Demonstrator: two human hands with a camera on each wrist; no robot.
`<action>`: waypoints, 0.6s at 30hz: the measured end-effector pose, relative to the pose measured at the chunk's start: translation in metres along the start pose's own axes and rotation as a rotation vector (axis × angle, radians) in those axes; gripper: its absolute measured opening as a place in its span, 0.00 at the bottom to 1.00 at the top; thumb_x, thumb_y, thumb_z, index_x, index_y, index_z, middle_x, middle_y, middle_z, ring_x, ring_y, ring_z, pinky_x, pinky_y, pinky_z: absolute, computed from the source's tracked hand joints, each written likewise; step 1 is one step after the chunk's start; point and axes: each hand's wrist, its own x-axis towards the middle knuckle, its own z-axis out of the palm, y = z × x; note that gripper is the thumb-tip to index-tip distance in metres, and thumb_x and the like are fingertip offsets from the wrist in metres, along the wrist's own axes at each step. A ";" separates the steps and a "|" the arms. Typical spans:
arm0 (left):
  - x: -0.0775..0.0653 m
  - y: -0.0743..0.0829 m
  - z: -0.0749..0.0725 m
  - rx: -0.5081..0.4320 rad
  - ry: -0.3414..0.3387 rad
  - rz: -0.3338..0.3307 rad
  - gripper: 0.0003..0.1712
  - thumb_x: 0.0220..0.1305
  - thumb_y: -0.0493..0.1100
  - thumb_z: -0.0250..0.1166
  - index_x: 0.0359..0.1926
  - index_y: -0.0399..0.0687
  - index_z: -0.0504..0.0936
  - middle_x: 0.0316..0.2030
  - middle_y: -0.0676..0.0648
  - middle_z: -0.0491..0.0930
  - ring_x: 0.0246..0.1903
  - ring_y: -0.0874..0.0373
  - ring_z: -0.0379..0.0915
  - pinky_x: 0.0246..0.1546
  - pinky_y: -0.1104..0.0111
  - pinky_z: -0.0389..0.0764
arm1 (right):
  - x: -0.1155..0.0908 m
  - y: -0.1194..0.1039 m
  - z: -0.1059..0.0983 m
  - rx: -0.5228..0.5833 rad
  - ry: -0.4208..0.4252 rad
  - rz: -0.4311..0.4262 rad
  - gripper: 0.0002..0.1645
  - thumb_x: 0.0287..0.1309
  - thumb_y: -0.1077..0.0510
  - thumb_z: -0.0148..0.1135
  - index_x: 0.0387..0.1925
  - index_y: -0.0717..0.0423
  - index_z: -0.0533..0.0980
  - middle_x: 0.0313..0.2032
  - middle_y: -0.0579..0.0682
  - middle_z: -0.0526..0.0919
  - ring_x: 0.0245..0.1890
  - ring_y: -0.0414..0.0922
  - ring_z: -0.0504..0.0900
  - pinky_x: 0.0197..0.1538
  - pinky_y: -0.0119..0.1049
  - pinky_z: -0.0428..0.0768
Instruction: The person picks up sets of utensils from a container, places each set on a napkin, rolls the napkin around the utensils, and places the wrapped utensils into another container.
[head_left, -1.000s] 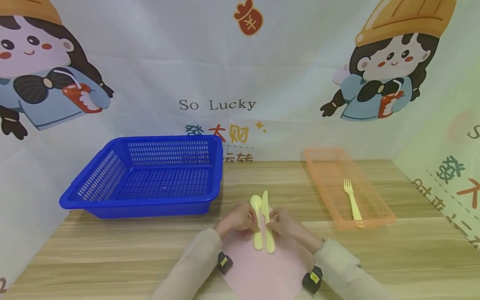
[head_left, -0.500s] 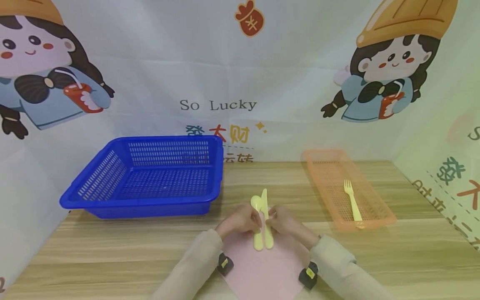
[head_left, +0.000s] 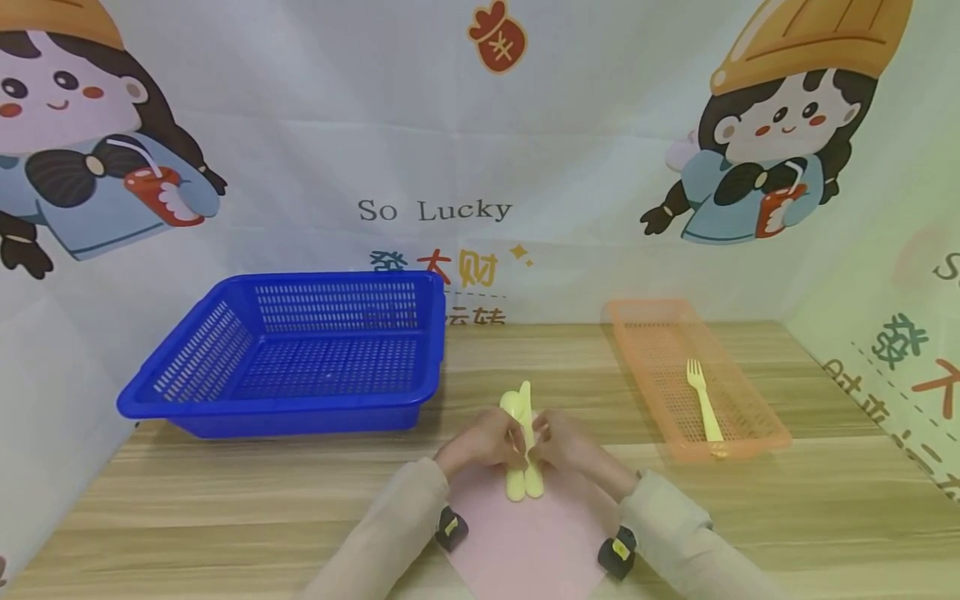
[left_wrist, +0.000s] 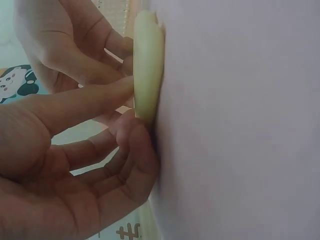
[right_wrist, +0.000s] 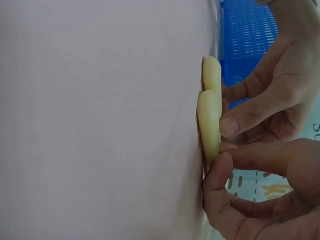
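Note:
A pale yellow spoon (head_left: 515, 483) and a matching knife (head_left: 534, 483) lie side by side on a pink sheet (head_left: 528, 542), their handles close together. My left hand (head_left: 489, 437) pinches the spoon's handle from the left, thumb laid against it. From the other side my right hand (head_left: 568, 446) grips the knife between thumb and forefinger. In the right wrist view the knife handle (right_wrist: 207, 120) overlaps the spoon handle (right_wrist: 212, 72). Fingers of both hands partly cover the middles of the two pieces.
To the left stands a large blue basket (head_left: 281, 406). An orange basket (head_left: 645, 367) at the right holds a yellow fork (head_left: 705, 404). Behind the wooden table (head_left: 225, 508) hangs a printed cloth (head_left: 585, 167).
The knife has shifted left against the spoon, and the gap between their handles has closed. My right hand has moved slightly left with it; both baskets and the fork stay put.

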 end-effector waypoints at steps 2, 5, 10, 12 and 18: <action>0.000 0.001 0.001 0.025 0.001 -0.014 0.06 0.41 0.34 0.70 0.21 0.38 0.80 0.15 0.53 0.69 0.16 0.65 0.62 0.15 0.79 0.66 | -0.002 -0.001 0.000 -0.008 0.001 -0.009 0.19 0.43 0.69 0.61 0.41 0.71 0.69 0.27 0.55 0.76 0.23 0.42 0.74 0.26 0.31 0.76; 0.002 0.003 0.002 0.056 -0.002 -0.034 0.06 0.41 0.34 0.70 0.21 0.39 0.80 0.15 0.53 0.70 0.16 0.65 0.63 0.16 0.79 0.67 | -0.004 -0.001 0.001 -0.025 -0.001 -0.039 0.15 0.43 0.70 0.61 0.36 0.70 0.70 0.27 0.56 0.76 0.24 0.43 0.75 0.27 0.31 0.77; 0.003 0.004 0.003 0.057 -0.013 -0.058 0.06 0.40 0.33 0.70 0.22 0.38 0.80 0.16 0.53 0.70 0.16 0.65 0.64 0.16 0.79 0.67 | -0.006 -0.001 0.002 -0.071 0.001 -0.085 0.11 0.43 0.70 0.62 0.32 0.69 0.72 0.27 0.57 0.77 0.26 0.45 0.75 0.29 0.33 0.77; 0.003 0.005 0.003 0.053 -0.018 -0.062 0.06 0.40 0.33 0.70 0.22 0.39 0.80 0.17 0.53 0.70 0.17 0.64 0.64 0.17 0.79 0.67 | -0.007 -0.002 0.002 -0.079 0.004 -0.087 0.11 0.42 0.70 0.62 0.32 0.69 0.73 0.28 0.57 0.77 0.28 0.46 0.75 0.30 0.34 0.78; 0.004 0.005 0.002 0.029 -0.045 -0.033 0.05 0.41 0.31 0.68 0.23 0.37 0.80 0.18 0.51 0.73 0.18 0.64 0.64 0.18 0.79 0.68 | -0.010 -0.004 0.002 -0.106 0.007 -0.082 0.16 0.38 0.73 0.61 0.36 0.69 0.74 0.29 0.58 0.78 0.31 0.48 0.76 0.32 0.36 0.78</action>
